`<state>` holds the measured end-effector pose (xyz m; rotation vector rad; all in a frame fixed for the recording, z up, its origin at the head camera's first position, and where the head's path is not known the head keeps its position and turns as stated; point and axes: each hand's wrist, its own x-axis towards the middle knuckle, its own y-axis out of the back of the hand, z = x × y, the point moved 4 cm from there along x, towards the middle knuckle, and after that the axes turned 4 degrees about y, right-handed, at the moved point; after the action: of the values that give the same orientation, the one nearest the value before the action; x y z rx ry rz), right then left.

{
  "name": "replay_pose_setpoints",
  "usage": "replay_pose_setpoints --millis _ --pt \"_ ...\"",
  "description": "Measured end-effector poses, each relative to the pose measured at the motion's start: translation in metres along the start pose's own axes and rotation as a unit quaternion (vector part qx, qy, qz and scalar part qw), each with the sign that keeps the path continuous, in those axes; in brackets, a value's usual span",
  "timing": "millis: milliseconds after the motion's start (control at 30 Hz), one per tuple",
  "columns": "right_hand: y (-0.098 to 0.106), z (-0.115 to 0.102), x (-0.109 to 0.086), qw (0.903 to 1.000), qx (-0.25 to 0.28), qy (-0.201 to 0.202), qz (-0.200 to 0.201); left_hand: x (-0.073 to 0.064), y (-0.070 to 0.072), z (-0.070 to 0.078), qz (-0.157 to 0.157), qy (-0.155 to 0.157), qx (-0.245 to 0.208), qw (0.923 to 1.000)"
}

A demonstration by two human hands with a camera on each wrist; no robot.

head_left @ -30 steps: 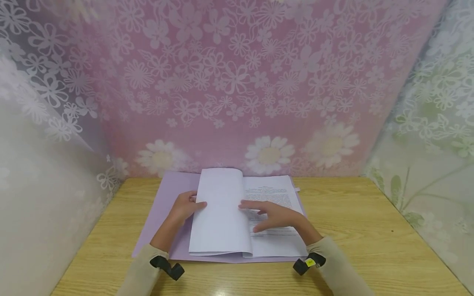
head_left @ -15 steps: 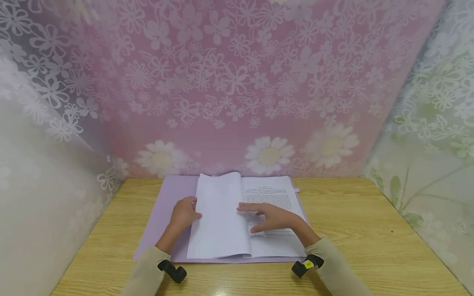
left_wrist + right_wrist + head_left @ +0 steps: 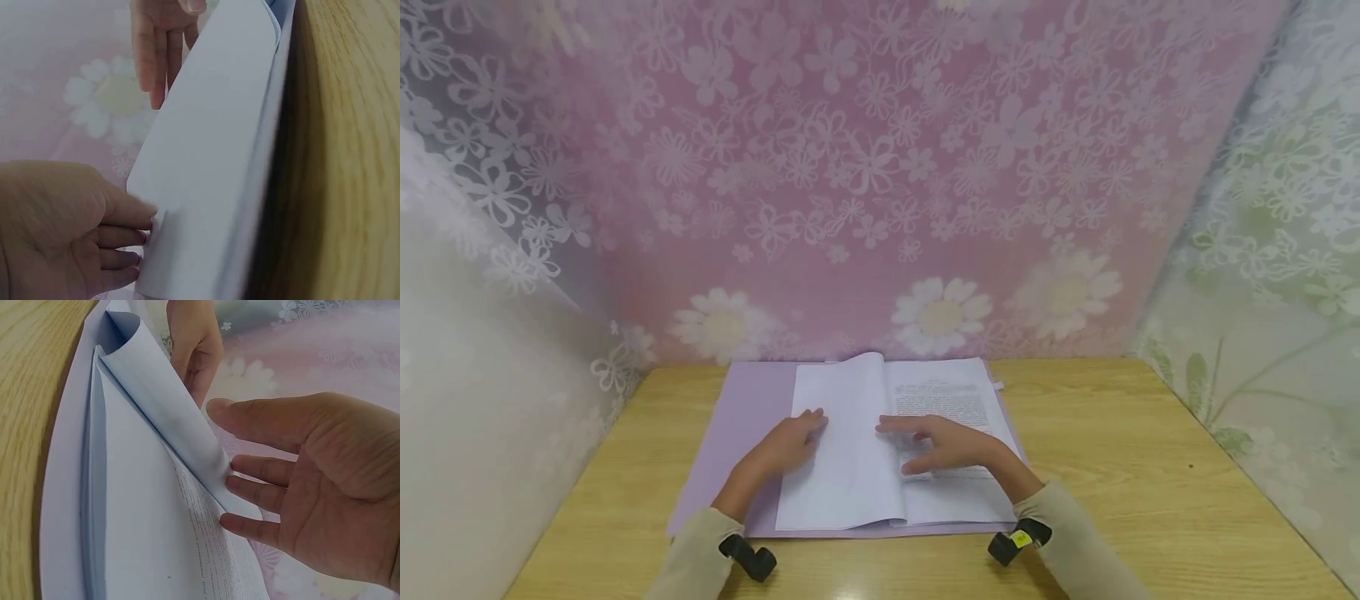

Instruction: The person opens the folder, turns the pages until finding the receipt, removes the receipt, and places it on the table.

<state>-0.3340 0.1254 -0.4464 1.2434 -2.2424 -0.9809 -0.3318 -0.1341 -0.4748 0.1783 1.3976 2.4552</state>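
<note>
A lilac folder (image 3: 752, 408) lies spread on the table, holding a stack of white paper. Its turned-over sheets (image 3: 842, 492) lie blank side up on the left, curving up at the bend near the middle. On the right shows a printed page (image 3: 943, 402). My left hand (image 3: 786, 443) rests on the blank sheets, fingers reaching over them; in the left wrist view its fingertips meet the paper's edge. My right hand (image 3: 951, 443) hovers over the printed page, its extended fingers touching the bend of the sheets (image 3: 169, 394), thumb apart.
The wooden table (image 3: 1120, 467) extends to both sides of the folder. Behind it hangs a pink flowered cloth (image 3: 880, 192), with pale flowered cloths at left and right. A small white tab (image 3: 997, 386) sticks out from the folder's right side.
My left hand has gone from holding the sheets' left edge to lying further right on top of them. The blank sheets have settled lower and leftward. My right hand has barely moved.
</note>
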Motion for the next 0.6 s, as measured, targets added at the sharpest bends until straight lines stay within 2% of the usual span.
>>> replay_pose_setpoints --millis 167,333,433,600 --pt "0.003 -0.003 0.004 1.0000 -0.007 0.004 0.003 0.001 -0.006 -0.004 -0.011 0.032 -0.002 0.9994" --pt "0.014 0.001 0.007 0.9999 0.002 -0.002 0.013 0.001 -0.006 -0.005 -0.012 0.044 0.000 0.9990" --pt "0.028 0.007 0.003 0.9992 0.001 -0.019 0.035 0.001 -0.005 -0.004 -0.011 0.040 0.001 0.9991" --pt "0.065 0.023 -0.012 0.9936 -0.020 -0.052 0.098 0.000 -0.006 -0.002 -0.009 0.034 -0.020 0.9992"
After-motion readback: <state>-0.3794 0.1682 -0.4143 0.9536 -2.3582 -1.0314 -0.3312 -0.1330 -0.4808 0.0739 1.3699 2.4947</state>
